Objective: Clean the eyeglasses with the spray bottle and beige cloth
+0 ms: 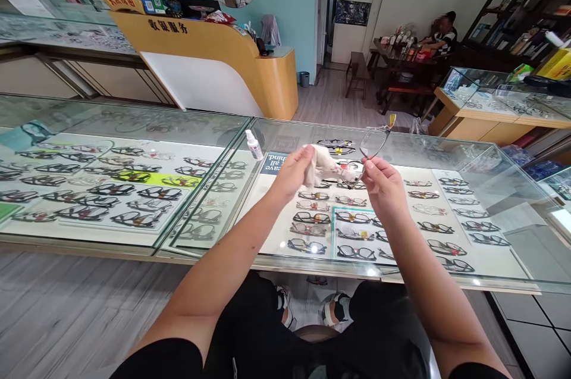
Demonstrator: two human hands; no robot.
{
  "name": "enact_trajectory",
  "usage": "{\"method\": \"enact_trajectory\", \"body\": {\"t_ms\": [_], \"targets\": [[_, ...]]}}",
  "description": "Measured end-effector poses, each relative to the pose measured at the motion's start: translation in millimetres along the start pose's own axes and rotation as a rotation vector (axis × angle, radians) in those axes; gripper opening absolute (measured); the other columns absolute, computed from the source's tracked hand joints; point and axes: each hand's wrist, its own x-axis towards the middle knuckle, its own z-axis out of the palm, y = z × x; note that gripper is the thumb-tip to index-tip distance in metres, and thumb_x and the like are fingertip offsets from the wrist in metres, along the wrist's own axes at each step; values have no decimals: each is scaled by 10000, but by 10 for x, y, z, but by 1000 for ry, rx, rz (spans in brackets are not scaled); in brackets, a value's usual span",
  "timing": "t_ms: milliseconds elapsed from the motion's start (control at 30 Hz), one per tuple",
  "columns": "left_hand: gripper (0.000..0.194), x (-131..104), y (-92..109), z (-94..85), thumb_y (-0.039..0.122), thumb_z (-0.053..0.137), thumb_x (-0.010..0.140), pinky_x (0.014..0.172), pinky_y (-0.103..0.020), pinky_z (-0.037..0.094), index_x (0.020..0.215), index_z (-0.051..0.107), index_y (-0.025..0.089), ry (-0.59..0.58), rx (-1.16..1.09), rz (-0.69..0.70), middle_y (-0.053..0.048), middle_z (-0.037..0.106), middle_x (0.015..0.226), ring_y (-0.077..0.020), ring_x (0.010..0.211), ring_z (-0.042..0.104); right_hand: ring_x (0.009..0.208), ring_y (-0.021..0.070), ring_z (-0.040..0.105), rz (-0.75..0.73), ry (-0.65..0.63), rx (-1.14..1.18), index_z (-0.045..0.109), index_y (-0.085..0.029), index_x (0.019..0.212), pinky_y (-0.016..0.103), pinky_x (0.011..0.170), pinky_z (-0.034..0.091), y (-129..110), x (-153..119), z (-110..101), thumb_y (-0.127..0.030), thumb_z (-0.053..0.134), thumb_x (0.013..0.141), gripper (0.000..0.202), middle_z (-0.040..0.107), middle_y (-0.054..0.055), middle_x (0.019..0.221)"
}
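Note:
A pale cleaning cloth is bunched in my left hand, whose fingers are closed on it. My right hand pinches a pair of thin-framed eyeglasses, raised above the glass counter. One lens stands up beyond my fingertips, and a yellow part shows at the upper end of the frame. The rest of the frame lies between my hands, close to the cloth's hanging end; whether they touch I cannot tell. To the left of the cloth, a small white spray bottle stands on the countertop.
Below my hands is a glass display case with rows of eyeglasses inside. Another glass case adjoins on the left. Beyond stand a wooden service desk and a dark table, where a person sits.

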Motion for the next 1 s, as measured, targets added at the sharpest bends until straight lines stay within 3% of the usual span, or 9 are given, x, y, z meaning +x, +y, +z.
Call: {"method": "enact_trajectory", "body": {"t_ms": [133,233,367,500,567,667,800,867,1000], "targets": [[596,168,95,-327,804,588,990,544,-265,418,843,610,226,261,210,29,1,606,684,-149,603,559,780,150,568,-25,19,-42,772,-263,761,302,767,484,-2,36,-47,-533,1012,670,373,609,-20,759],[457,235,145,-530,623,517,1084,585,-290,395,836,558,242,339,506,1,13,547,669,-171,611,519,834,168,612,-35,40,-70,786,-267,800,332,816,503,15,52,-75,-523,999,666,358,694,5,869],[264,281,129,-655,428,535,1081,787,-350,474,891,560,247,373,831,-43,-40,685,866,-232,823,633,957,194,668,-100,33,-117,802,-270,844,363,972,516,33,60,-114,-489,958,745,287,678,2,879],[266,304,40,-632,406,522,1073,1056,-516,509,1091,680,193,275,1101,-70,-195,752,1220,-371,1193,692,1068,221,681,-224,-24,-256,772,-268,852,389,1030,504,55,99,-171,-480,859,864,229,609,4,938],[359,271,41,-575,392,573,1053,1192,-566,458,1290,689,148,276,1142,54,-245,697,1425,-405,1382,627,1059,222,650,-295,-53,-351,755,-265,863,391,988,502,47,129,-201,-478,802,909,223,624,21,1013],[625,116,205,-442,457,672,1035,1320,-544,383,1574,551,164,251,1053,458,-217,579,1639,-367,1549,524,1021,223,607,-390,-133,-491,726,-257,864,389,921,477,-57,145,-224,-458,737,956,222,636,35,1045],[992,-252,663,-220,720,802,908,1356,-556,376,1709,422,276,16,950,795,-167,478,1760,-364,1633,455,1039,234,605,-458,-313,-713,685,-247,877,407,943,459,-413,24,-164,-386,676,1012,194,638,44,1062],[1001,-434,885,-118,748,799,890,1344,-557,405,1715,433,316,-97,958,861,-151,479,1768,-360,1632,468,1083,246,608,-505,-414,-842,683,-246,917,432,1000,462,-639,-92,-86,-351,650,1036,162,644,55,1104],[706,-676,1171,7,632,762,977,1216,-475,545,1588,617,310,-189,936,1000,-124,715,1534,-296,1420,680,1120,270,611,-628,-533,-1060,676,-239,963,475,1035,474,-1055,-338,128,-295,611,1051,123,642,77,1157]]}}
